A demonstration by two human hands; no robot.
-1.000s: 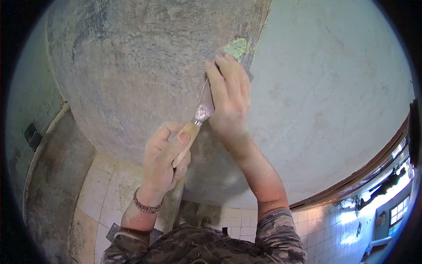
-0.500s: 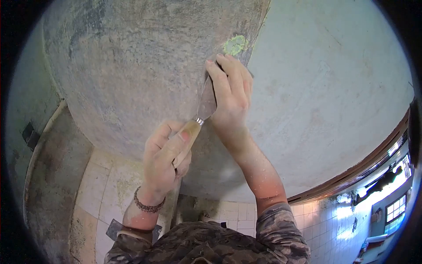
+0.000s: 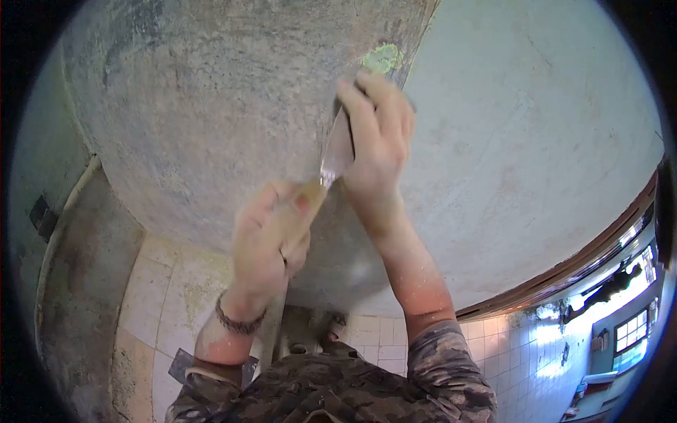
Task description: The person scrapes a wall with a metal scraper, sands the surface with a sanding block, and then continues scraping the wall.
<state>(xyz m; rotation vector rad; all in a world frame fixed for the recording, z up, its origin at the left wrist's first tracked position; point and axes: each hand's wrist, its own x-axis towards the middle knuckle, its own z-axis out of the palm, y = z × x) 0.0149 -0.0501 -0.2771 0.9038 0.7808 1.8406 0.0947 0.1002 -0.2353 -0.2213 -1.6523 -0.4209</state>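
Note:
My left hand [image 3: 266, 243] grips the wooden handle of a putty knife [image 3: 334, 156]. Its metal blade lies flat against a rough grey wall [image 3: 211, 106]. My right hand [image 3: 377, 141] presses its fingers down on the blade, just below a pale green patch of old paint [image 3: 382, 58] near the wall's corner edge. A woven bracelet sits on my left wrist. Both hands are blurred by motion.
A smoother pale wall face [image 3: 536, 141] meets the grey one at the corner. White floor tiles [image 3: 169, 296] lie below, with a grey curved ledge [image 3: 77, 268] at left. A brown door frame [image 3: 578, 268] and a bright window [image 3: 631, 331] show at lower right.
Both hands and the putty knife have pushed upward along the wall, bringing the blade closer to the green patch.

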